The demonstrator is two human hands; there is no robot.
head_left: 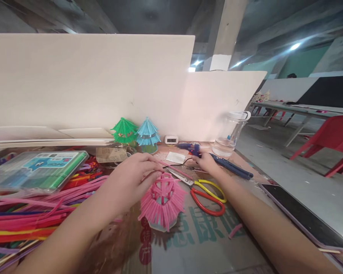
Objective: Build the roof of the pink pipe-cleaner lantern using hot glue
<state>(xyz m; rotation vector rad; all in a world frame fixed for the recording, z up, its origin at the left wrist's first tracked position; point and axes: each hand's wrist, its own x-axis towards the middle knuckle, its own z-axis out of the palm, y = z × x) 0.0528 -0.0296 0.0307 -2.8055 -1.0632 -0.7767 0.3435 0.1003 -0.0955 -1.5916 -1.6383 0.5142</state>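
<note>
A small pink pagoda-like model made of fuzzy pipe cleaners stands on a pale base on the cardboard. My left hand is closed at its top, thumb and fingers together on the upper pink part; the exact contact is partly hidden. My right hand reaches forward, its fingers curled at the handle of a dark blue glue gun lying on the table. Scissors with one yellow and one red handle lie open between my forearms, right of the model.
Pipe cleaners and a plastic case fill the left. Behind are green and blue models, a small clock and a white board. Blue pliers, a water jug and a phone lie right.
</note>
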